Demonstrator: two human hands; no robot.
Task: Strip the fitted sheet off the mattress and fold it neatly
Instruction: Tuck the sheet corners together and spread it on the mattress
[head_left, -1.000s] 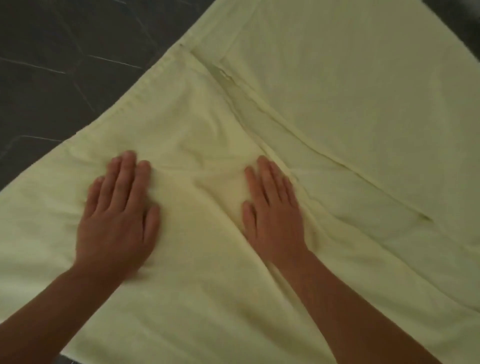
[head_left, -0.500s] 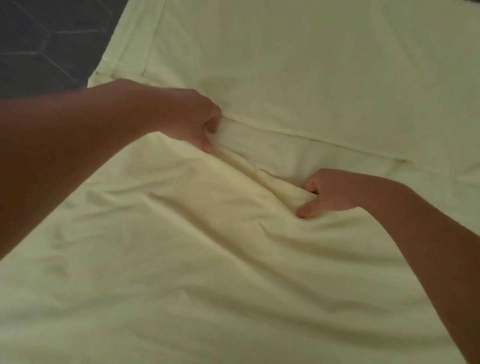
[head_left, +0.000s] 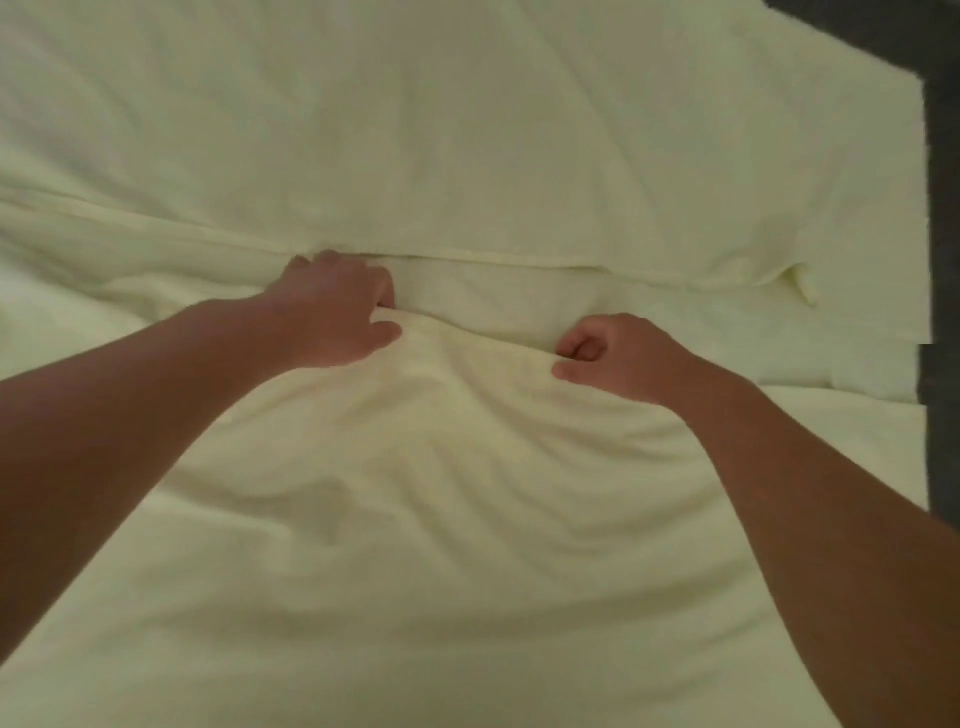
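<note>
The pale yellow sheet (head_left: 467, 545) is lying spread out and filling nearly the whole view, with a dark floor (head_left: 943, 234) showing along the right edge and in the upper right corner. The near part of the sheet is lying doubled over the far part, and its edge (head_left: 467, 335) is running across the middle between the two hands. The left hand (head_left: 332, 317) is gripping that edge, its fingers curling under the cloth and its thumb (head_left: 387, 332) lying on top. The right hand (head_left: 618, 358) is pinching the same edge further to the right, with the fingers tucked in and the thumb (head_left: 566, 371) pressing against the cloth. The hands are sitting apart, with a short stretch of the edge sagging between them. Wrinkles are fanning out from both grips toward the near side. Just beyond the hands a stitched hem (head_left: 493, 258) is crossing the sheet from left to right, and at its right end a small flap of cloth (head_left: 802, 286) is sticking up. Both bare forearms are reaching in from the lower corners.
</note>
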